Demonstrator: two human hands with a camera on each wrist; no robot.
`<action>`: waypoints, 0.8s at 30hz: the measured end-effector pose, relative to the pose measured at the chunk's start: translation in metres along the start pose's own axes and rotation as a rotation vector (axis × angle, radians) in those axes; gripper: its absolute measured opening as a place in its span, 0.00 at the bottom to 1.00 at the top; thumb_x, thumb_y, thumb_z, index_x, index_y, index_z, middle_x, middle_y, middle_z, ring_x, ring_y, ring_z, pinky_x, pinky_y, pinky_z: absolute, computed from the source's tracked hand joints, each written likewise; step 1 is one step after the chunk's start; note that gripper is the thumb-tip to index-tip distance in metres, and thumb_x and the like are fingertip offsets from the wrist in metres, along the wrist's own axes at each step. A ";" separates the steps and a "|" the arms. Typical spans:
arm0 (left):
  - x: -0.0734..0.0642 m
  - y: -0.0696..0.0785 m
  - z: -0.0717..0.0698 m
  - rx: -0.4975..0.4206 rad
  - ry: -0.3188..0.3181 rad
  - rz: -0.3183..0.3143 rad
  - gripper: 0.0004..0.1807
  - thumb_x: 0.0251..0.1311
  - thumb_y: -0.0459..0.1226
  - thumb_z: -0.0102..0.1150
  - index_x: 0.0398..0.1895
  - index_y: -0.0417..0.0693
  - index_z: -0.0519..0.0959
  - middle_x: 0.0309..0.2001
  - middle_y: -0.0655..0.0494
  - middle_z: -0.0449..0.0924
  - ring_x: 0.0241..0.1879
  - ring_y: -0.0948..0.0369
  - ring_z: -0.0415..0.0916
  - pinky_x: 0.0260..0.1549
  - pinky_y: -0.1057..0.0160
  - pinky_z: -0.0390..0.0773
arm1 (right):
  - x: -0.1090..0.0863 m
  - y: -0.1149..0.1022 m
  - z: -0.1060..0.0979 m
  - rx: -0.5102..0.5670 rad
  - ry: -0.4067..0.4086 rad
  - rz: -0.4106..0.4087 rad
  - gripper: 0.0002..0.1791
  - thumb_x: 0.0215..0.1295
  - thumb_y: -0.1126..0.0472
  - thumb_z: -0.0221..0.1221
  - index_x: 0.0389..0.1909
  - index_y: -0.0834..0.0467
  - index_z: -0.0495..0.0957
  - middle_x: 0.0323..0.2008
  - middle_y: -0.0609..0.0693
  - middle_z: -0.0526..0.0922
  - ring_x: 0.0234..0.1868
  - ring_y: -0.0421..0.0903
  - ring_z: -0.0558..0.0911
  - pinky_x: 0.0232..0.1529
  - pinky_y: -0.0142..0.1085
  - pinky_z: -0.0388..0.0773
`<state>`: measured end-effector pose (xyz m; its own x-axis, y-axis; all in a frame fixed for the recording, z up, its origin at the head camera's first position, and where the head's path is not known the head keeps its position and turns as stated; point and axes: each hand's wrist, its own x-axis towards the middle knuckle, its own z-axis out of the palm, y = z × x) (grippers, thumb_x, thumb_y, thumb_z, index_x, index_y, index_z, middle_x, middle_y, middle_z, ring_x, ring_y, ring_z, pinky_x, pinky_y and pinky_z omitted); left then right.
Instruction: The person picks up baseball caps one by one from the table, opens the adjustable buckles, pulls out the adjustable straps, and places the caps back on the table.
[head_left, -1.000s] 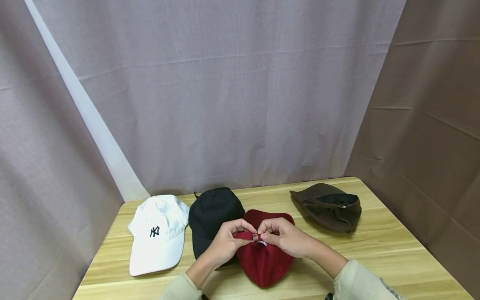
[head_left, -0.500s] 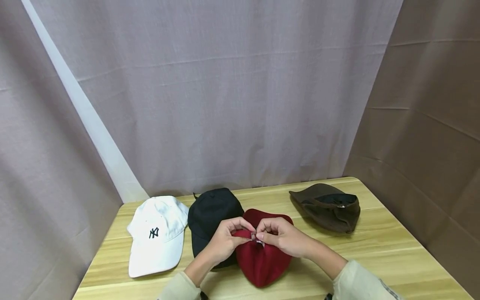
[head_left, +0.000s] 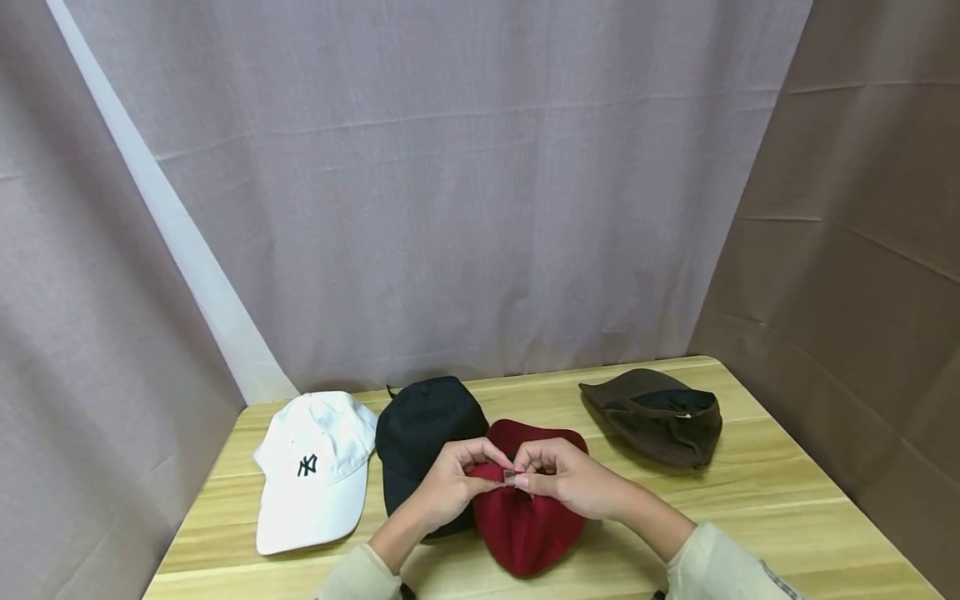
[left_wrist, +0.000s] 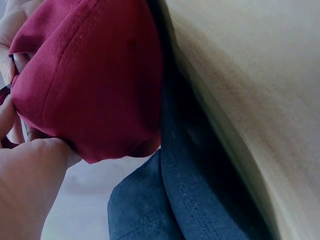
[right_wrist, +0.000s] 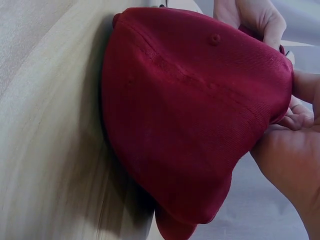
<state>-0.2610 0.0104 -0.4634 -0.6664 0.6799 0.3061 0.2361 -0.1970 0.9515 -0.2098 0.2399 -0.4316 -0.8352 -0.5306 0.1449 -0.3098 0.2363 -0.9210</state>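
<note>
A dark red baseball cap [head_left: 528,529] lies at the front of the table, its crown toward the person and its brim [head_left: 513,432] pointing away. My left hand [head_left: 453,485] pinches the cap's back strap from the left. From the right, my right hand [head_left: 566,481] pinches the same strap at a small metal buckle [head_left: 510,477], thumb and fingers almost meeting the left hand's. In the left wrist view the red crown [left_wrist: 100,85] bulges beside the left hand [left_wrist: 30,170]. The right wrist view shows the crown [right_wrist: 190,110] with the right hand [right_wrist: 295,155] at its edge.
A black cap [head_left: 427,425] sits directly left of the red one and is partly behind the left hand. Farther left is a white cap [head_left: 318,467] with a dark logo. A brown cap [head_left: 656,421] rests at the back right of the wooden table [head_left: 780,492]. Grey curtains [head_left: 480,208] hang behind.
The fingers shift slightly at the strap, and the buckle between them tilts a little. The white label seen below the strap earlier is now hidden. The caps stay in place.
</note>
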 end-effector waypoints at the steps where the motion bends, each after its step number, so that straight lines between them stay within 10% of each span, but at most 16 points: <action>1: 0.000 0.000 0.000 -0.007 -0.004 0.001 0.13 0.61 0.19 0.61 0.49 0.18 0.78 0.43 0.69 0.88 0.41 0.73 0.85 0.41 0.74 0.84 | 0.000 0.000 0.000 0.004 -0.006 0.002 0.09 0.76 0.63 0.61 0.38 0.67 0.79 0.28 0.59 0.79 0.32 0.32 0.77 0.35 0.26 0.75; 15: 0.000 -0.001 0.002 -0.020 -0.013 -0.013 0.12 0.59 0.18 0.61 0.47 0.19 0.78 0.40 0.69 0.88 0.41 0.73 0.85 0.41 0.74 0.84 | 0.000 0.004 -0.004 0.073 -0.058 -0.013 0.09 0.75 0.66 0.60 0.40 0.72 0.79 0.27 0.59 0.77 0.33 0.31 0.77 0.37 0.26 0.78; 24: 0.001 -0.003 0.004 -0.017 -0.015 0.007 0.12 0.58 0.18 0.61 0.45 0.18 0.79 0.44 0.31 0.86 0.41 0.73 0.85 0.40 0.73 0.84 | -0.001 0.006 -0.008 0.145 -0.086 0.004 0.12 0.75 0.67 0.59 0.43 0.76 0.78 0.31 0.42 0.81 0.34 0.32 0.78 0.39 0.26 0.77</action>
<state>-0.2595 0.0143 -0.4660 -0.6538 0.6892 0.3124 0.2286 -0.2137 0.9498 -0.2140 0.2480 -0.4344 -0.7923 -0.5991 0.1153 -0.2329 0.1222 -0.9648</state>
